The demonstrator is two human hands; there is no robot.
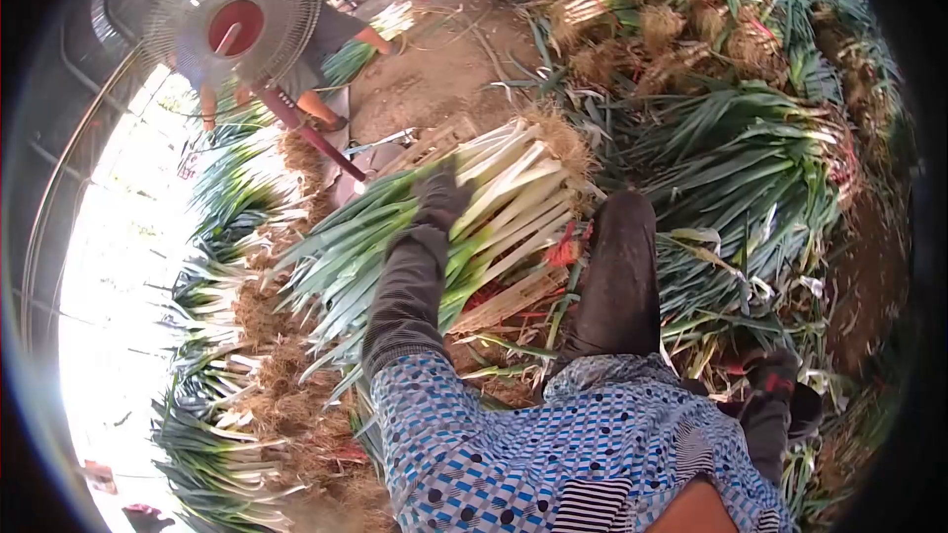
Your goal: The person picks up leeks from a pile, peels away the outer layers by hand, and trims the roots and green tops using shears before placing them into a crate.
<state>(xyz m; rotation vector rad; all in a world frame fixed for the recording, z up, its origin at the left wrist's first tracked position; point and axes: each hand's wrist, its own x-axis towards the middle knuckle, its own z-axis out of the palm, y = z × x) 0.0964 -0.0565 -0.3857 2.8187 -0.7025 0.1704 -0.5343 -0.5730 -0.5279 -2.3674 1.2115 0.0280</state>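
A thick bundle of green onions (533, 173) lies across a low wooden support (513, 301), its white shanks and roots to the right and its green leaves to the left. My left hand (444, 199), in a dark glove, rests on top of the bundle where white turns to green, fingers stretched along it. Red ties (566, 247) show near the root end, beside my dark-clad knee (622, 237). Low on my right side is my right hand (775, 373), in a dark and red glove, close to loose leaves on the ground; its fingers do not show clearly.
A standing fan (235, 28) with a maroon pole is at the upper left, with another person's legs (316, 104) behind it. Rows of green onions (232, 365) line the left. More bundles (760, 163) and rooty heaps (662, 20) lie to the right and at the back.
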